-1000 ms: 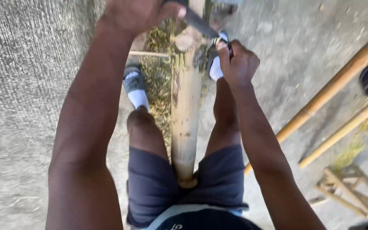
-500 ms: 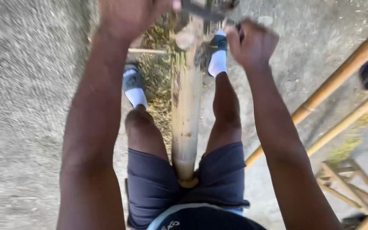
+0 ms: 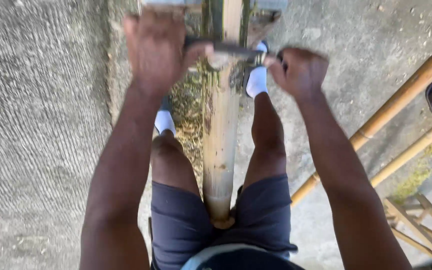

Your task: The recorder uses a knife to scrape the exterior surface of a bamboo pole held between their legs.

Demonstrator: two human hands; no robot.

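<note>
The long pale yellow bamboo pole [image 3: 220, 145] runs lengthwise between the person's legs, its near end butted against the dark blue shorts [image 3: 181, 220] and its far end reaching toward the top edge of the concrete floor [image 3: 41, 150]. A dark flat metal blade with two handles [image 3: 226, 49] lies crosswise over the pole near that far end. The left hand [image 3: 156, 50] has its fingers clenched around the blade's left handle; the right hand [image 3: 301, 72] is clenched on the right handle, though motion blur hides the individual fingers. Against the view of a second ago, both hands and the blade sit farther out along the pole, toward the top edge of the floor, with arms more fully extended; half a second ago they were already travelling that way. In my judgement this marks the outward reach of a scraping stroke, with the blade placed for a pull back along the pole's surface. The pole itself has not shifted and remains pinned at the person's lap. Loose greenish-yellow shavings [image 3: 188, 115] lie on the floor just left of the pole, between the legs, which suggests scraping well under way. White socks [image 3: 257, 80] show on both feet, either side of the pole. Two further bamboo poles [image 3: 401, 105] lie slantwise near the right edge of the floor, well apart from the work, and a light wooden frame [image 3: 416, 225] sits toward the lower right corner.
</note>
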